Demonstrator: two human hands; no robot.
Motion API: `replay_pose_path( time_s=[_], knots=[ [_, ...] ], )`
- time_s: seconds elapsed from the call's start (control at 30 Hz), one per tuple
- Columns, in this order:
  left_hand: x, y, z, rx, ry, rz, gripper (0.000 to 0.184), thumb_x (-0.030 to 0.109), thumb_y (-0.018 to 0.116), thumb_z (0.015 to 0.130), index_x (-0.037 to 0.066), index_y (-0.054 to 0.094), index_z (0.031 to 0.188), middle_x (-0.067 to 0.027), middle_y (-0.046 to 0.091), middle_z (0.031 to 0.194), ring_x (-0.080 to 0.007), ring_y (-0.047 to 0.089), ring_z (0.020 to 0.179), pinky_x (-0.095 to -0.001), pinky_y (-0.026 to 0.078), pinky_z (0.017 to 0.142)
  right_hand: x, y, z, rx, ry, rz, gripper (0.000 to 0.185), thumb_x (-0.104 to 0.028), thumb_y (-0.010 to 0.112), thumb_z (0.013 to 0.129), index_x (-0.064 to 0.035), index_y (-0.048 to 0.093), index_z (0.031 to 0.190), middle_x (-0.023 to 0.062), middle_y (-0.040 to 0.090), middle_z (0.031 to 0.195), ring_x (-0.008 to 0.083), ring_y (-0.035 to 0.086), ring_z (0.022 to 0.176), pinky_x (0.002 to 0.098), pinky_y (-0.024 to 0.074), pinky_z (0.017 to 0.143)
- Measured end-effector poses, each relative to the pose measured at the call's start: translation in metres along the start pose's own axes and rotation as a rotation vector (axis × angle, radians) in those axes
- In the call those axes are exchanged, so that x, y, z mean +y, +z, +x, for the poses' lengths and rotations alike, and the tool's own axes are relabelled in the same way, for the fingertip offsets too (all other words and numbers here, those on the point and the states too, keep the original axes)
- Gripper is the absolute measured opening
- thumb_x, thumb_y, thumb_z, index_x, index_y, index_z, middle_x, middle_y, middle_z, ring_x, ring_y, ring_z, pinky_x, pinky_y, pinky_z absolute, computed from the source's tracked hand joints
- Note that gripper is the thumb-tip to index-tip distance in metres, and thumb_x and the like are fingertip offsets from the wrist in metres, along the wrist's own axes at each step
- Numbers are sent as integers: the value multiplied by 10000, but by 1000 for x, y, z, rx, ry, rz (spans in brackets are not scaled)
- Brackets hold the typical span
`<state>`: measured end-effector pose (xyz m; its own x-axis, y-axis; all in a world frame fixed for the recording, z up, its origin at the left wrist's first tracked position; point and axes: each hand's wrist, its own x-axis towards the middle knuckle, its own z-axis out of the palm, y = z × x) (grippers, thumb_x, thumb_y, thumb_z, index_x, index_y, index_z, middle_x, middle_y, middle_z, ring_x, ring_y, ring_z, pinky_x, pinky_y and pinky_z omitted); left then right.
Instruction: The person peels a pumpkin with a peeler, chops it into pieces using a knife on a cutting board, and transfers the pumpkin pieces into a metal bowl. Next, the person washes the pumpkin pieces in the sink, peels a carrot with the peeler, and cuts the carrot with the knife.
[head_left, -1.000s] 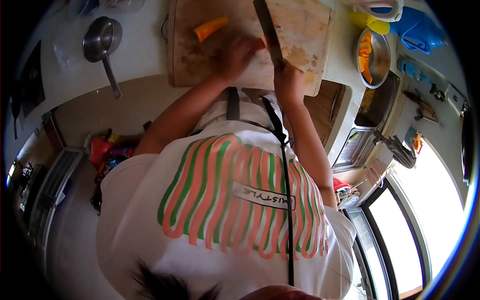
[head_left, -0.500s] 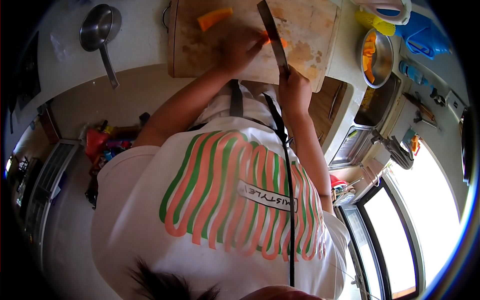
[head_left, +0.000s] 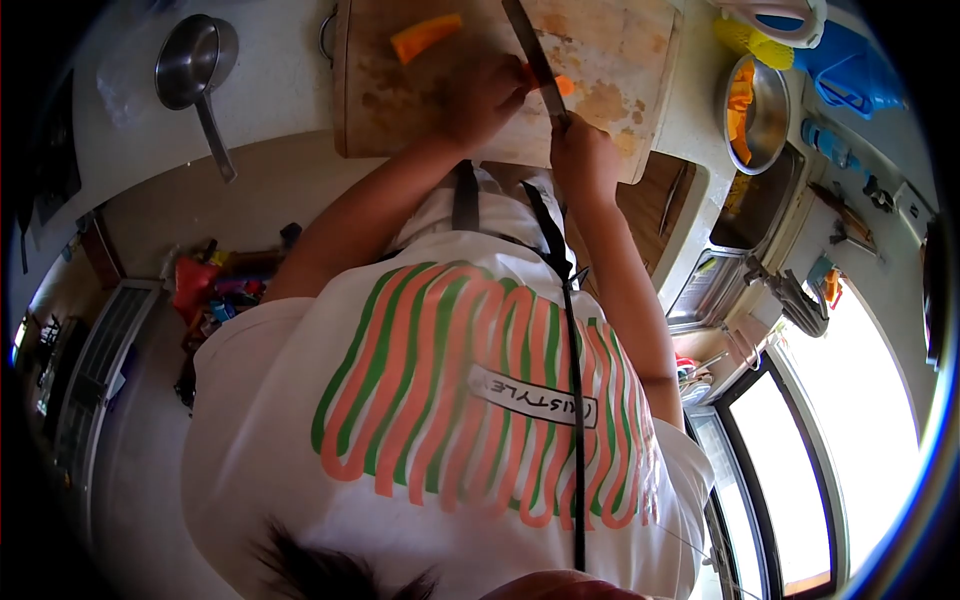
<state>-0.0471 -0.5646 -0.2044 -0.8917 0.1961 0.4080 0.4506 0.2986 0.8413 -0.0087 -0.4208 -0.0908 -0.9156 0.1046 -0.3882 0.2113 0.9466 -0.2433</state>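
My right hand (head_left: 585, 160) is closed round the handle of a kitchen knife (head_left: 535, 50), its long blade slanting up and left over the wooden cutting board (head_left: 385, 115). Under and beside the blade is a piece of orange pumpkin (head_left: 564, 86), partly hidden by the knife. My left hand (head_left: 485, 100) holds this piece from the left, fingers curled close to the blade. Another pumpkin piece (head_left: 427, 38) lies loose farther left on the board.
A metal bowl (head_left: 778, 125) with orange pieces stands right of the board, beside the sink (head_left: 755, 215). A small saucepan (head_left: 190, 65) sits on the counter at left. A yellow sponge-like item (head_left: 765, 50) and a blue container (head_left: 855, 75) are at the upper right.
My right hand and the knife have shifted slightly left, and the blade has moved a little over the pumpkin piece, showing more orange to its right. My left hand stays nearly in place.
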Motion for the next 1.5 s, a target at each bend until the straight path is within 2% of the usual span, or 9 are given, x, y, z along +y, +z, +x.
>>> replay_pose_path(
  time_s=[0.17, 0.3, 0.4, 0.53, 0.83, 1.13, 1.27, 1.43, 1.5],
  knots=[
    [0, -1, 0, 10, -32, -3, 114, 73, 661, 801, 61, 642, 913, -95, 591, 909, -295, 594, 832, -370, 496, 728, 3, 25, 19, -29, 32, -27, 201, -256, 505, 924, -107, 641, 923, 174, 664, 777, 377, 648, 743, 485, 511, 645],
    [2, -2, -2, 32, -45, -50, 120, 77, 666, 809, 60, 651, 926, -96, 609, 939, -291, 612, 852, -358, 511, 741, 13, 15, 19, 53, -78, 167, 205, -224, 550, 909, -52, 633, 835, 207, 625, 718, 408, 617, 707, 483, 491, 612],
    [0, -1, -8, 57, -84, 10, 141, 42, 680, 798, 62, 668, 937, -92, 643, 967, -265, 630, 896, -342, 519, 772, 7, 0, 4, 160, -43, 263, 228, -220, 569, 903, -34, 623, 784, 214, 607, 683, 411, 602, 666, 475, 478, 579],
    [1, 4, -11, 126, -113, 26, 149, 26, 693, 793, 61, 669, 937, -86, 670, 964, -250, 642, 897, -334, 522, 790, 2, -9, -15, 196, -39, 198, 237, -224, 583, 909, -35, 614, 769, 211, 590, 647, 416, 583, 625, 461, 471, 553],
    [3, 1, -5, 118, -104, 26, 108, 24, 687, 794, 58, 661, 893, -65, 658, 874, -247, 628, 852, -343, 512, 751, 1, 0, -32, 150, -8, 161, 238, -253, 570, 917, -58, 626, 794, 196, 605, 651, 410, 598, 631, 465, 489, 553],
    [2, -1, -4, 40, -74, 4, 151, 38, 693, 772, 86, 688, 915, -66, 658, 897, -245, 615, 868, -337, 499, 759, 0, 1, -32, 99, 10, 90, 206, -250, 558, 914, -77, 637, 834, 182, 632, 693, 395, 619, 664, 467, 506, 591],
    [5, -6, 2, 12, -27, 2, 199, 25, 692, 733, 61, 651, 924, -89, 610, 906, -278, 599, 875, -355, 489, 749, 2, 4, -21, 72, 24, 124, 203, -250, 547, 912, -85, 642, 841, 184, 637, 709, 390, 625, 688, 471, 506, 614],
    [7, -3, 1, 37, 13, -84, 192, 7, 675, 741, 61, 646, 922, -94, 602, 909, -285, 598, 865, -363, 488, 745, -1, 19, -2, 14, 30, 0, 198, -258, 517, 916, -99, 634, 890, 171, 661, 774, 386, 638, 720, 474, 508, 639],
    [12, -6, 1, 39, -66, -102, 175, 6, 666, 751, 59, 644, 917, -96, 601, 904, -292, 599, 850, -368, 491, 741, -7, 28, 7, 1, 60, -29, 169, -233, 506, 910, -106, 617, 907, 157, 669, 808, 386, 643, 748, 473, 509, 651]
  ],
)
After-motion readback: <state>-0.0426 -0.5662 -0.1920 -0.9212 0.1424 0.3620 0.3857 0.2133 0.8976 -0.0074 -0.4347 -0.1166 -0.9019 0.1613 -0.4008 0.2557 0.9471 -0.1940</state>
